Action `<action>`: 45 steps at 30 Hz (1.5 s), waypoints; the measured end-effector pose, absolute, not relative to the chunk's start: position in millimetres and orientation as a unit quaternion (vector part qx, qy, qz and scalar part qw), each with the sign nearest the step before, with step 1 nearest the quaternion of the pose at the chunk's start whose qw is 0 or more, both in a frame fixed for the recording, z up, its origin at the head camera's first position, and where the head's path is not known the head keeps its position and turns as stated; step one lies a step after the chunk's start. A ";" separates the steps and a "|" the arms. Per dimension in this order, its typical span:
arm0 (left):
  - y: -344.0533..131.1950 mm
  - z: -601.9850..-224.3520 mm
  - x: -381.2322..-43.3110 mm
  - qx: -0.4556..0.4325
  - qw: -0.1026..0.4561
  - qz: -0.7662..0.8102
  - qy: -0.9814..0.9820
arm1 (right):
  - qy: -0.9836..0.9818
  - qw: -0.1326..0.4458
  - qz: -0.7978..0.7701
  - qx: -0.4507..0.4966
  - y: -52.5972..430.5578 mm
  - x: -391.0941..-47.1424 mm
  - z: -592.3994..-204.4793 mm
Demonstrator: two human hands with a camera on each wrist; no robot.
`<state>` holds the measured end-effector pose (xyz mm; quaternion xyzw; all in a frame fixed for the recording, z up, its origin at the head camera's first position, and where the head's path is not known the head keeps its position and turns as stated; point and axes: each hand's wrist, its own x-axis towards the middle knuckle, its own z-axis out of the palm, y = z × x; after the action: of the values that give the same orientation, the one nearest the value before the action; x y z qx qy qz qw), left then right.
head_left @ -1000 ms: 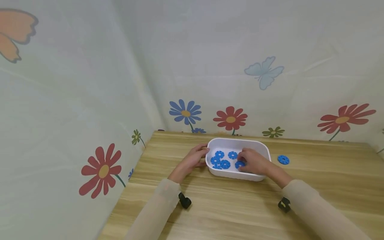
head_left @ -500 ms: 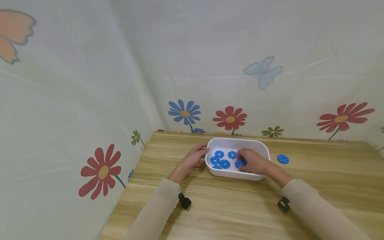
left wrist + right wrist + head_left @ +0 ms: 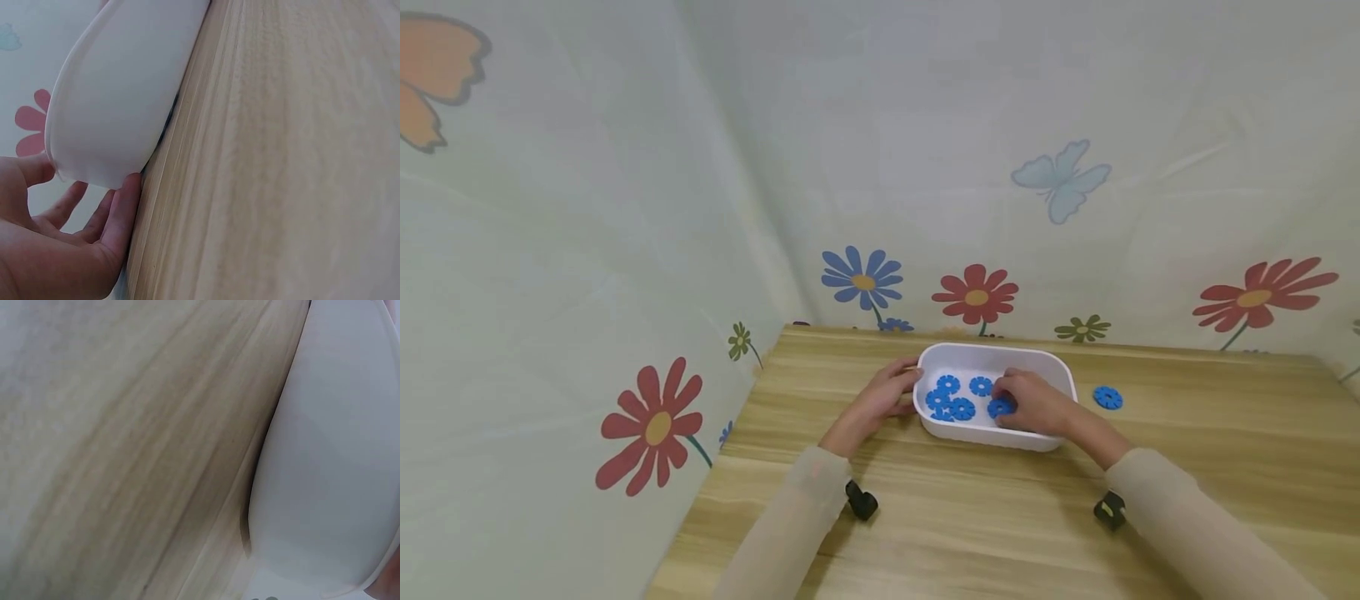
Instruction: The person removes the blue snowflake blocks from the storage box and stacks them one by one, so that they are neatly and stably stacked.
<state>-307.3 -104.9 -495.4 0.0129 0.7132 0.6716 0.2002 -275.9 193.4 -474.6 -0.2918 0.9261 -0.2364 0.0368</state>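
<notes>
A white plastic box (image 3: pixel 1045 365) with rounded corners stands on the table. At its left end my left hand (image 3: pixel 882 395) holds it, thumb at the rim and fingers against the outer wall; the left wrist view shows that hand (image 3: pixel 75 240) up close. My right hand (image 3: pixel 1037 404) reaches inside and pinches a blue notched disc (image 3: pixel 997 408) near the box floor, partly hidden by the fingers. Several more notched discs (image 3: pixel 961 409) lie in the box's left half, some overlapping. In the right wrist view the box's outer wall (image 3: pixel 325 444) hides nearly all of the right hand.
One blue slotted disc (image 3: pixel 1108 397) lies on the wood-grain table (image 3: pixel 970 525), right of the box. A pale fabric backdrop (image 3: pixel 910 150) printed with flowers and butterflies rises behind the table's far edge and along its left side.
</notes>
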 end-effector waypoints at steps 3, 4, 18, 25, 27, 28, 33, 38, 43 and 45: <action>-105.1 -495.7 -305.4 0.011 0.204 0.669 0.714 | 0.926 0.032 -0.237 -0.291 193.5 -275.2 -475.4; -105.1 -496.4 -305.2 0.009 0.207 0.670 0.713 | 0.926 0.029 -0.239 -0.292 193.4 -275.5 -475.9; -104.8 -492.7 -306.0 0.009 0.197 0.670 0.715 | 0.919 -0.010 -0.279 -0.278 205.9 -280.5 -445.7; -102.9 -495.3 -310.1 0.016 0.196 0.669 0.717 | 0.912 -0.048 -0.314 -0.261 240.4 -285.9 -423.3; -102.8 -496.1 -310.6 0.018 0.194 0.669 0.717 | 0.916 -0.048 -0.313 -0.248 250.7 -284.8 -419.7; -102.8 -496.6 -310.7 0.018 0.194 0.668 0.718 | 0.917 -0.046 -0.313 -0.241 255.8 -284.1 -418.5; -104.2 -496.9 -310.2 0.012 0.195 0.667 0.719 | 0.923 -0.045 -0.312 -0.222 281.6 -281.5 -419.7; -104.5 -496.8 -310.1 0.016 0.197 0.667 0.719 | 0.928 -0.060 -0.296 -0.220 309.7 -280.0 -429.9; -104.8 -496.5 -309.7 0.018 0.196 0.668 0.717 | 0.938 -0.047 -0.276 -0.204 327.7 -276.8 -437.3; -105.2 -496.2 -309.1 0.018 0.196 0.668 0.718 | 0.943 -0.034 -0.267 -0.196 332.7 -275.0 -439.5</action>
<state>-309.1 -105.2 -496.2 0.0178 0.7176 0.6681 0.1960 -275.0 332.7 -439.5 -0.1963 0.9430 -0.2665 -0.0337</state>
